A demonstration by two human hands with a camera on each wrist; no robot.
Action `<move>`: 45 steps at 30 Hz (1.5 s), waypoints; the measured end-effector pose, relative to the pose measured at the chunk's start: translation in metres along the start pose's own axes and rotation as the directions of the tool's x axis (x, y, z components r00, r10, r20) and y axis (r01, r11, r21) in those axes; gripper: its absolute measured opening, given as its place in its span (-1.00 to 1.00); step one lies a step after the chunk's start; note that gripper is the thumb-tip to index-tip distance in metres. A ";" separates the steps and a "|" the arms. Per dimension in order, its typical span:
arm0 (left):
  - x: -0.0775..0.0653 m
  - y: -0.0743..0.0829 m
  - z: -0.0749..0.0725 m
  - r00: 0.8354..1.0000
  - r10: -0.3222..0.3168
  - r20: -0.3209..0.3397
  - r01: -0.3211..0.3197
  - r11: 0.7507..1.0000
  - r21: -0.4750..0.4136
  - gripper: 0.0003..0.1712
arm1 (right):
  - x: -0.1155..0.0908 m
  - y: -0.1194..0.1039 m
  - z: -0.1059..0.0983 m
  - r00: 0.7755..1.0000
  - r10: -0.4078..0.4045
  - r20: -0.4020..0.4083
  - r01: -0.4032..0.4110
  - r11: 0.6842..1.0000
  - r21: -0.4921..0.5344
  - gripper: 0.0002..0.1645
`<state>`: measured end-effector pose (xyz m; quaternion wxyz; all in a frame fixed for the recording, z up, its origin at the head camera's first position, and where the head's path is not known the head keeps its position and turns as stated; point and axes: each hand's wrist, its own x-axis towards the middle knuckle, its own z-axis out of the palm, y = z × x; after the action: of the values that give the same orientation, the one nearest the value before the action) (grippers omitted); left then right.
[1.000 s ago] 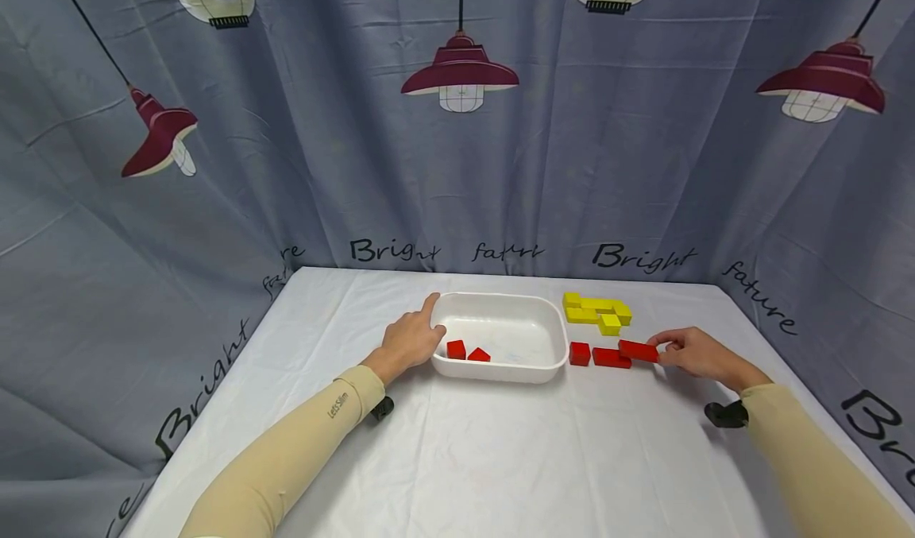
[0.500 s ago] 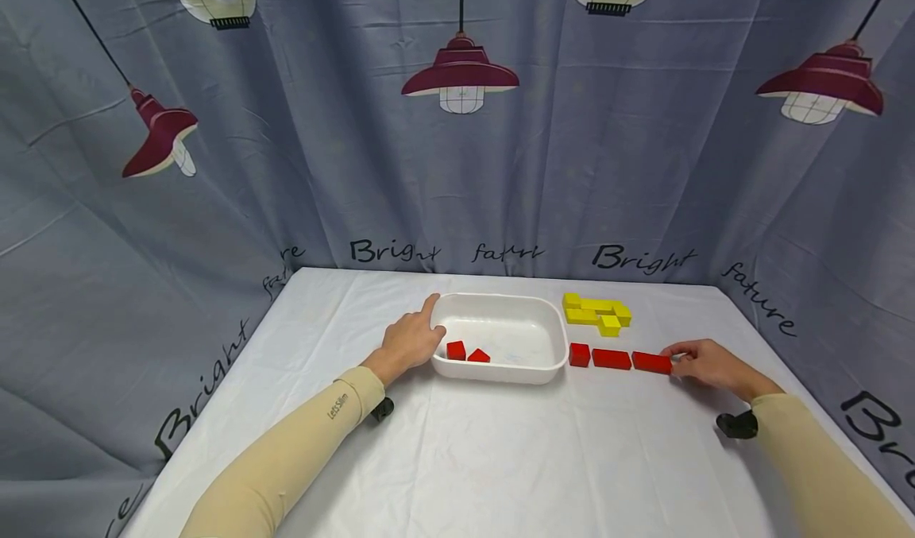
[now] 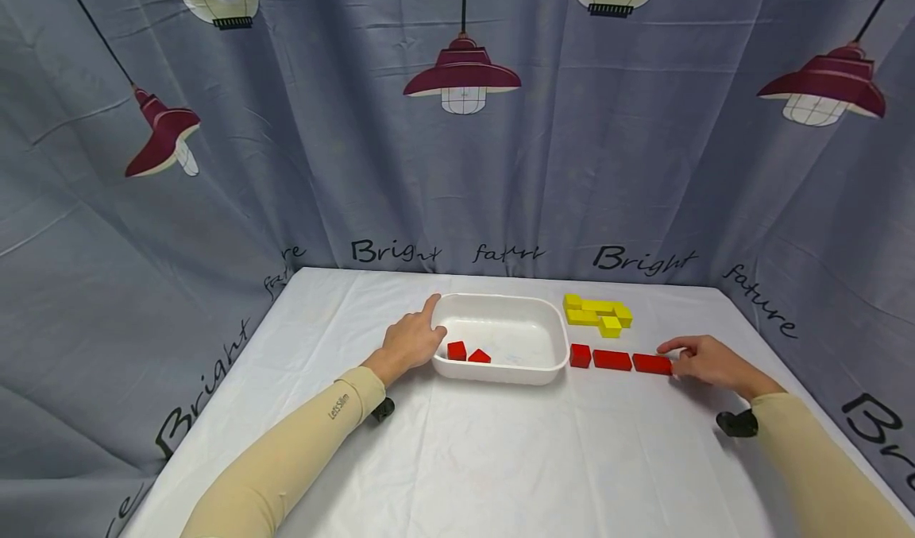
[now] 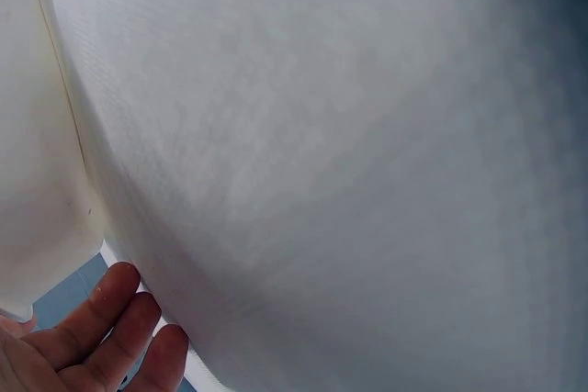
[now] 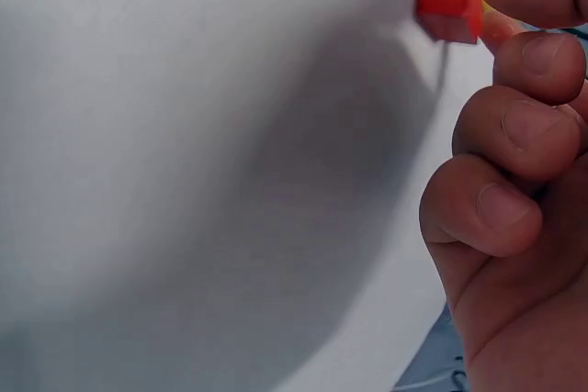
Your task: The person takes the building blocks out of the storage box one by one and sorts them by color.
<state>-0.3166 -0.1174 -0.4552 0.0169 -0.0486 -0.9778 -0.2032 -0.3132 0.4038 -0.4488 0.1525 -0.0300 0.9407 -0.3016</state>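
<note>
In the head view my left hand (image 3: 409,339) rests at the left end of a white plastic tray (image 3: 498,373), index finger stretched along its far corner and thumb at the rim. The left wrist view shows loosely bent fingertips (image 4: 115,286) near the tray's corner. Inside the tray lie a red block (image 3: 456,351) and a red triangular block (image 3: 479,356). My right hand (image 3: 711,363) is at the right end of a red oblong block (image 3: 652,364), thumb close against it, index finger raised off its top. The other fingers (image 5: 514,126) curl loosely.
Left of that oblong block, a second red oblong block (image 3: 611,360) and a red cube (image 3: 580,355) lie in the same row, close to the tray. Several yellow blocks (image 3: 596,307) sit grouped behind them on the white tablecloth (image 3: 500,458). A printed curtain (image 3: 457,180) hangs behind.
My right hand has moved right and lowered the red oblong block from over its neighbour to the row's end, then lifted the index finger off it. The left hand and tray have stayed put.
</note>
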 end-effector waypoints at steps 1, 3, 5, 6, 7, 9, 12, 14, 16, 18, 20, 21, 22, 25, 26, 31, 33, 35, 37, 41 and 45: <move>0.000 0.000 0.000 1.000 0.001 0.000 -0.001 1.000 0.002 -0.22 | 0.000 -0.003 0.000 1.000 -0.007 -0.005 0.007 1.000 -0.007 -0.41; 0.000 -0.001 0.000 1.000 0.004 -0.003 -0.004 1.000 0.004 -0.22 | 0.001 -0.010 0.000 1.000 -0.017 -0.016 0.017 1.000 -0.023 -0.42; 0.000 -0.001 -0.001 1.000 0.008 -0.007 -0.008 1.000 0.003 -0.22 | 0.002 -0.018 0.000 0.999 -0.031 -0.023 0.030 0.999 -0.036 -0.43; -0.001 -0.001 -0.001 1.000 0.011 -0.008 -0.011 1.000 0.002 -0.22 | 0.002 -0.022 0.000 0.999 -0.031 -0.026 0.030 0.999 -0.041 -0.43; -0.001 -0.001 -0.001 1.000 0.012 -0.008 -0.012 1.000 0.000 -0.22 | 0.003 -0.026 0.000 0.999 -0.033 -0.026 0.031 0.998 -0.045 -0.42; -0.001 -0.001 -0.001 1.000 0.014 -0.008 -0.014 1.000 -0.004 -0.22 | 0.003 -0.035 0.000 0.999 -0.036 -0.024 0.035 0.998 -0.058 -0.42; -0.001 -0.001 -0.001 1.000 0.008 -0.005 -0.008 1.000 -0.004 -0.23 | 0.003 -0.047 0.001 0.998 -0.059 -0.013 0.057 0.996 -0.071 -0.42; 0.000 -0.001 -0.001 1.000 0.006 -0.005 -0.006 1.000 -0.003 -0.23 | 0.003 -0.055 0.002 0.997 -0.079 -0.009 0.078 0.994 -0.075 -0.43; 0.000 -0.001 -0.001 1.000 0.007 -0.006 -0.007 1.000 -0.003 -0.23 | 0.003 -0.062 0.002 0.994 -0.105 -0.004 0.104 0.991 -0.079 -0.43; -0.001 -0.001 -0.002 1.000 0.010 -0.006 -0.010 1.000 -0.004 -0.23 | 0.004 -0.070 0.003 0.993 -0.119 -0.001 0.118 0.990 -0.082 -0.44; -0.001 -0.001 -0.002 1.000 0.010 -0.003 -0.010 1.000 -0.005 -0.23 | 0.004 -0.077 0.003 0.991 -0.134 0.004 0.134 0.987 -0.083 -0.43; -0.001 -0.001 -0.002 1.000 0.010 -0.001 -0.010 1.000 -0.005 -0.22 | 0.005 -0.080 0.004 0.990 -0.138 0.006 0.138 0.987 -0.087 -0.43; -0.001 -0.001 -0.002 1.000 0.009 0.000 -0.009 1.000 -0.005 -0.22 | 0.006 -0.083 0.004 0.990 -0.141 0.010 0.142 0.986 -0.086 -0.43; -0.001 -0.001 -0.001 1.000 0.005 0.003 -0.005 1.000 -0.009 -0.22 | 0.008 -0.092 0.005 0.989 -0.147 0.023 0.149 0.986 -0.075 -0.42; -0.001 0.000 -0.002 1.000 0.004 0.003 -0.004 1.000 -0.011 -0.22 | 0.009 -0.094 0.005 0.988 -0.152 0.029 0.153 0.985 -0.073 -0.43; -0.001 0.001 -0.003 1.000 0.000 0.007 0.000 1.000 -0.014 -0.22 | 0.015 -0.102 0.004 0.983 -0.172 0.062 0.174 0.985 -0.021 -0.46; -0.001 0.002 -0.003 1.000 -0.002 0.009 0.002 1.000 -0.017 -0.22 | 0.016 -0.106 0.004 0.981 -0.178 0.075 0.177 0.984 0.014 -0.44; -0.001 0.002 -0.004 1.000 -0.003 0.006 0.003 1.000 -0.016 -0.22 | 0.017 -0.111 0.004 0.978 -0.189 0.092 0.185 0.982 0.046 -0.44; -0.001 0.003 -0.004 1.000 -0.003 0.004 0.003 1.000 -0.014 -0.22 | 0.017 -0.116 0.005 0.973 -0.201 0.111 0.193 0.978 0.083 -0.45; -0.001 0.003 -0.004 1.000 -0.004 0.005 0.004 1.000 -0.008 -0.22 | 0.021 -0.125 0.009 0.962 -0.230 0.145 0.212 0.968 0.132 -0.45; 0.000 0.002 -0.003 1.000 -0.006 0.011 0.006 1.000 -0.003 -0.21 | 0.027 -0.136 0.013 0.951 -0.260 0.166 0.233 0.958 0.168 -0.45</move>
<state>-0.3165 -0.1171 -0.4520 0.0111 -0.0469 -0.9777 -0.2044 -0.3395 0.2816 -0.3876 0.2027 -0.1642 0.8863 -0.3825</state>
